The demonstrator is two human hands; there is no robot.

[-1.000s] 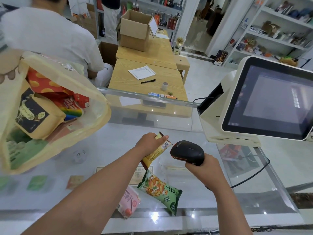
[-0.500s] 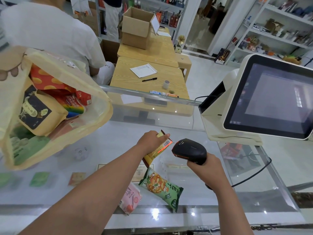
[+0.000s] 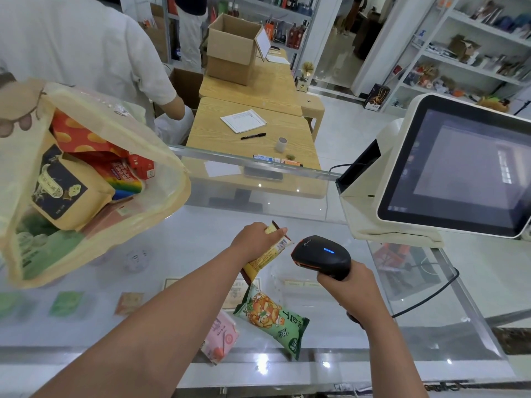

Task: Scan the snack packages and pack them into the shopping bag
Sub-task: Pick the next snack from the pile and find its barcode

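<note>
**Scan step in progress: yellow bar at the reader**

Little has shifted since the earlier frames: both hands hold nearly the same posture, and a blue indicator lamp now shows on top of the black handheld barcode scanner (image 3: 321, 255).

The left hand (image 3: 255, 239) grips a slim yellow snack bar wrapper (image 3: 268, 254), fingers wrapped over its upper end, with the barcode end turned right toward the scanner. The right hand (image 3: 349, 285) is closed around the scanner's handle, its nose pointing left, just beside the wrapper but apart from it.

Two packages lie on the glass tabletop (image 3: 178, 254) near the operator: a green pillow pack with an orange print (image 3: 273, 317) and a pink flat sachet (image 3: 219, 336), partly hidden by the left forearm. A translucent yellow plastic shopping bag (image 3: 94, 179) is held open at far left by another person's hand (image 3: 17, 110); it contains several packages.

Current step, as judged: scanning the yellow bar. The white point-of-sale touchscreen terminal (image 3: 451, 173) is too dim to confirm a read.

Next move calls for carrying the bar left and up into the bag mouth, releasing it there, then picking up a remaining package from the tabletop.
</note>
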